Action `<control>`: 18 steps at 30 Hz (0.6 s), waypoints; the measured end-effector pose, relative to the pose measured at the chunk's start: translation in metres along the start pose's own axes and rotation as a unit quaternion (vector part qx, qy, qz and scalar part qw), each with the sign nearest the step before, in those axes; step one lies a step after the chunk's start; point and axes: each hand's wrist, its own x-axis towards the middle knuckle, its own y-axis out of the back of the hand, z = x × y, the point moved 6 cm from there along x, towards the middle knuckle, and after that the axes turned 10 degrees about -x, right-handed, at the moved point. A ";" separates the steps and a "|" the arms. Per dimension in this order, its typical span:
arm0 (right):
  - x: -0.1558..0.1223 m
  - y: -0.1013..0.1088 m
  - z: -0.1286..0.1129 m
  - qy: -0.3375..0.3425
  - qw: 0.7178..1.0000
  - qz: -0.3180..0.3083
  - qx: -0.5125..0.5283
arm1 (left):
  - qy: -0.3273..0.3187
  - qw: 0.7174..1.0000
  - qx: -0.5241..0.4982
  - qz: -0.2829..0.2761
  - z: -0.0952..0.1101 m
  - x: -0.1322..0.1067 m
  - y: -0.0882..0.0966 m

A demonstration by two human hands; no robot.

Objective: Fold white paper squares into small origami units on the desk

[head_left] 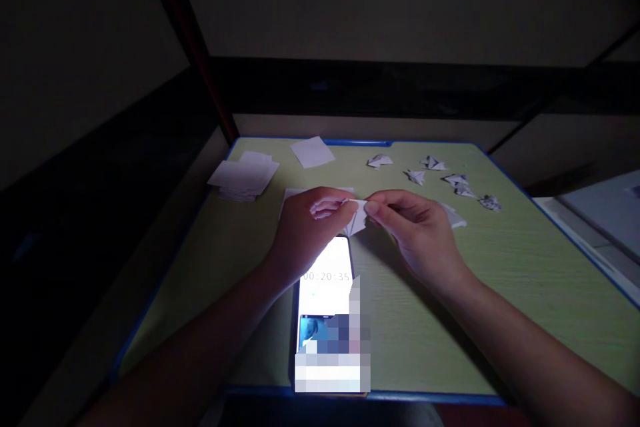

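Observation:
Between my two hands is a small folded piece of white paper (pixel 356 219), creased and narrowing toward its lower end. My left hand (pixel 313 220) pinches its left side between thumb and fingers. On the opposite side, the thumb and fingers of my right hand (pixel 417 223) close on its upper right edge. The paper is held just above the top end of a lit phone (pixel 327 293), which lies on the table and shows a running number display. Behind my left hand, a flat white sheet (pixel 345 191) is partly covered.
The pale green table (pixel 500 293) has a blue edge. A stack of paper squares (pixel 245 173) lies at the left, a single square (pixel 313 152) at the back. Several folded paper pieces (pixel 433 163) are scattered back right. White boxy objects (pixel 605 213) sit beyond the right edge.

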 end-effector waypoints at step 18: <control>-0.001 -0.002 0.007 -0.035 0.999 -0.013 0.027 | -0.006 1.000 0.003 -0.003 -0.003 0.001 0.001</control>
